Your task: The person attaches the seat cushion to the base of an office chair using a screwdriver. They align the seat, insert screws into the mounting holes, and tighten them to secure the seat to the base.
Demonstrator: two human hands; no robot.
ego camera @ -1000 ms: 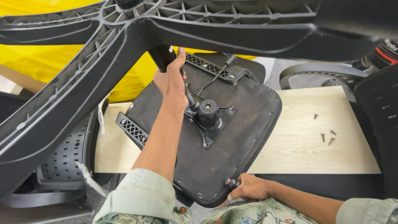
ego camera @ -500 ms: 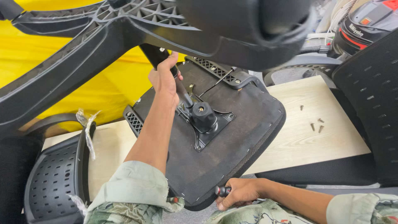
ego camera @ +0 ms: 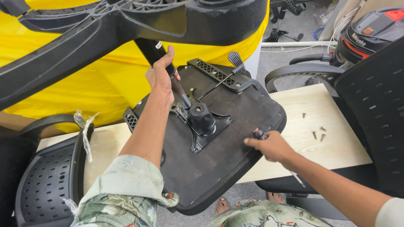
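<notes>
Black chair seat (ego camera: 219,138), one, lies upside down on a pale wooden desk (ego camera: 332,138), its near edge hanging over the desk's near side. Underside is dark fabric with stapled edges; a black metal mechanism plate (ego camera: 204,126) sits at its middle, with one round socket. One black gas cylinder (ego camera: 168,71) stands in that socket, its long axis tilted, running from the plate up and far-left toward the star base (ego camera: 126,29) overhead. One thin lever (ego camera: 223,77) with a paddle tip points far-right from the plate.

Left hand (ego camera: 160,77): grip wrapped tight around the cylinder, fingers closed over it. Right hand (ego camera: 271,145): at the seat's right edge, grip pinching a small red-and-black tool (ego camera: 259,133), fingers pressed together on it; hand is a bit blurred.

Four loose screws (ego camera: 315,130) lie on the desk to the right of the seat, well apart from both hands. Two armrest loops: one (ego camera: 303,71) far right, one (ego camera: 63,138) near left beside a mesh chair back (ego camera: 42,185). Yellow cloth (ego camera: 101,84) hangs behind the desk. Person's bare feet (ego camera: 223,206) show below the seat's near edge.
</notes>
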